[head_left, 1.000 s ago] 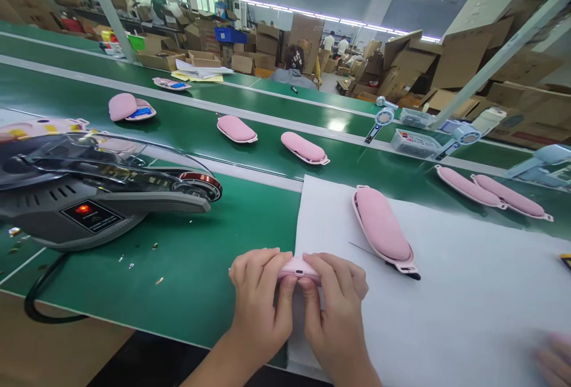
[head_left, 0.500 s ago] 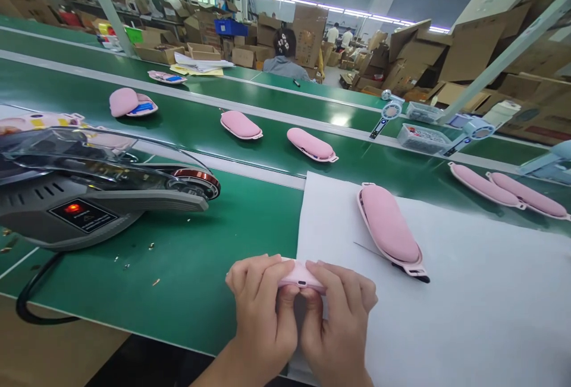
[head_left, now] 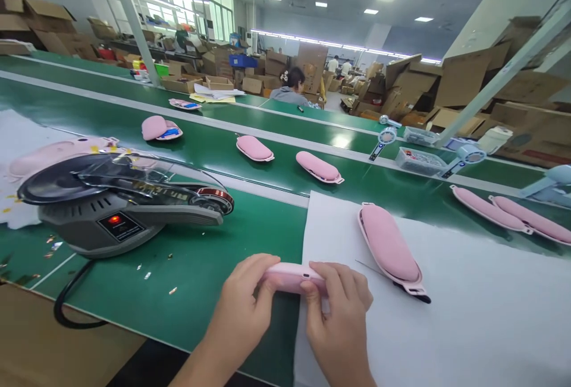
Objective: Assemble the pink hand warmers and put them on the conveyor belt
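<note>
Both hands grip one small pink oval device (head_left: 292, 277) at the near edge of the green bench. My left hand (head_left: 243, 310) wraps its left end, fingers curled over the top. My right hand (head_left: 336, 315) closes on its right end, thumb pressed near a small port on the front edge. Just right of my hands, a second pink device (head_left: 389, 243) lies on a white sheet (head_left: 468, 315), with a thin black tool (head_left: 413, 293) under its near end.
A grey tape dispenser (head_left: 120, 205) with a red light stands at left, its black cable (head_left: 66, 304) looping off the bench. Several pink devices (head_left: 319, 167) lie on the green conveyor (head_left: 214, 149) behind. Small fans and clear trays (head_left: 419, 160) sit at right. A person sits far back among cardboard boxes.
My left hand has slid leftward along the pink device, exposing more of its front edge. The camera view has tilted up a little.
</note>
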Available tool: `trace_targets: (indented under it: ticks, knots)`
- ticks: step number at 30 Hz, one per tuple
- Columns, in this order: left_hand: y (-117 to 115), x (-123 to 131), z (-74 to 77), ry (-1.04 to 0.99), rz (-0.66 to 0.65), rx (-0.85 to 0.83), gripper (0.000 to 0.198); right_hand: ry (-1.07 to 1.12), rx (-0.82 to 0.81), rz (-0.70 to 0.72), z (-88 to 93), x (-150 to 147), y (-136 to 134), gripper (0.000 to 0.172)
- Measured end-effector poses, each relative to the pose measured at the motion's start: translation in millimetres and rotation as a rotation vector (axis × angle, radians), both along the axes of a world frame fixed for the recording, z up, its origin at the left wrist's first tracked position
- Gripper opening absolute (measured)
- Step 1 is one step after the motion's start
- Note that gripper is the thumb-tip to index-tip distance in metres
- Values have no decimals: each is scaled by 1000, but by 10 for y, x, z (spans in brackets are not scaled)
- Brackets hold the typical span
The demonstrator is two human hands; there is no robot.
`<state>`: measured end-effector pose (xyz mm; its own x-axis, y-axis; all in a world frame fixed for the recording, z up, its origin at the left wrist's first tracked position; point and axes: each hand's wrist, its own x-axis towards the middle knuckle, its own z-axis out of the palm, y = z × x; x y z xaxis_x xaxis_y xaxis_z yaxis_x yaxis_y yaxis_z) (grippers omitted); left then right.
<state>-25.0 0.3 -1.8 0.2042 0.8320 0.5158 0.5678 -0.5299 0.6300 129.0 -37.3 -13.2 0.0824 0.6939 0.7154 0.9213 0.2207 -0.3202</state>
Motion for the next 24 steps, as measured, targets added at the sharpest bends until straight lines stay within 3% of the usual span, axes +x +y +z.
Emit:
trace_targets:
  ticks: [4, 9, 12, 18, 21, 24]
  knots:
    - [-10, 61, -36, -91, 56, 3, 21, -13, 32, -106, -73, -82, 15, 14]
    - [53, -4, 56, -75, -33, -134, 22, 13, -24, 7, 10, -9, -1, 14]
    - [85, -49, 75, -17, -85, -215, 25, 78, -99, 38, 90, 107, -44, 23]
    - [-32, 204, -119, 96, 68, 105, 24, 234, -77, -10, -29, 74, -91, 13]
    - [-66, 332, -190, 79, 129, 123, 17, 229, -6, -144, -132, -73, -62, 12]
    - [-44, 377, -167, 76, 141, 85, 17, 259, -27, -214, -140, -149, -20, 13]
